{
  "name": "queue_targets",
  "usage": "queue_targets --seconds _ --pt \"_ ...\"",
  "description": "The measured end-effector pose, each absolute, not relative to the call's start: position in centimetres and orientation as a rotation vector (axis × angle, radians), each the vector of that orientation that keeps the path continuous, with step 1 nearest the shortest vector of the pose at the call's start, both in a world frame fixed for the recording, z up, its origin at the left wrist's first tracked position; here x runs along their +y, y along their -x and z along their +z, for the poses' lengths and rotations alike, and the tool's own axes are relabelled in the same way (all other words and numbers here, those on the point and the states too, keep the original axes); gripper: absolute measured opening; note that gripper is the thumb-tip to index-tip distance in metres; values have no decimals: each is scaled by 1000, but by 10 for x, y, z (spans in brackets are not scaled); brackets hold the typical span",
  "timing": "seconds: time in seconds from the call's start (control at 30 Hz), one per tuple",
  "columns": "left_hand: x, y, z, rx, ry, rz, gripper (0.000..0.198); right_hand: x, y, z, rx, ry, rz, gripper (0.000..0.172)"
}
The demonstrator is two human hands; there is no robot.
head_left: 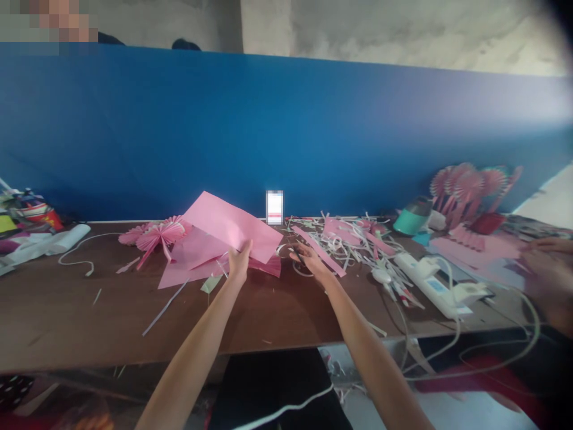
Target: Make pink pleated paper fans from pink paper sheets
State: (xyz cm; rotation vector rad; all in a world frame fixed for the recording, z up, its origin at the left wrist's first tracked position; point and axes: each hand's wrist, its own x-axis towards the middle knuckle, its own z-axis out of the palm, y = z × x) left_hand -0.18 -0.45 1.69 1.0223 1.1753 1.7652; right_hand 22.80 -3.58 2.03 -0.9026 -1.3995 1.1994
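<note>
- Left hand [239, 263] pinches the near edge of a pink sheet [228, 227], lifted at a tilt over more pink paper on the brown table [89, 310].
- Right hand [311, 260] lies open, fingers spread, beside a long pink strip [320, 251] among white scraps [353, 242].
- Folded paper fans [156, 234] lie left of the sheet; a power strip [432, 280] lies to the right.

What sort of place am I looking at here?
Probably a paper-craft workbench in a shared workshop: pink paper sheets and folded paper fans lie on a brown table littered with cut strips, backed by a blue partition.
</note>
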Motion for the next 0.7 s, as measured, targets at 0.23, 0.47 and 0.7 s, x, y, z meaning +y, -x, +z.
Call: queue_targets --seconds 0.23,0.47,0.7 --pt "-3 3 16 1276 -1032 1745 45 -29 -235 12 -1686 996 1108 41" --pt "-5 6 16 1265 -1121 1704 37 -36 -232 20 -1709 1033 1086 42" --pt "-6 7 15 1252 -1184 1690 39 -38 -231 26 -1774 1070 1005 38"
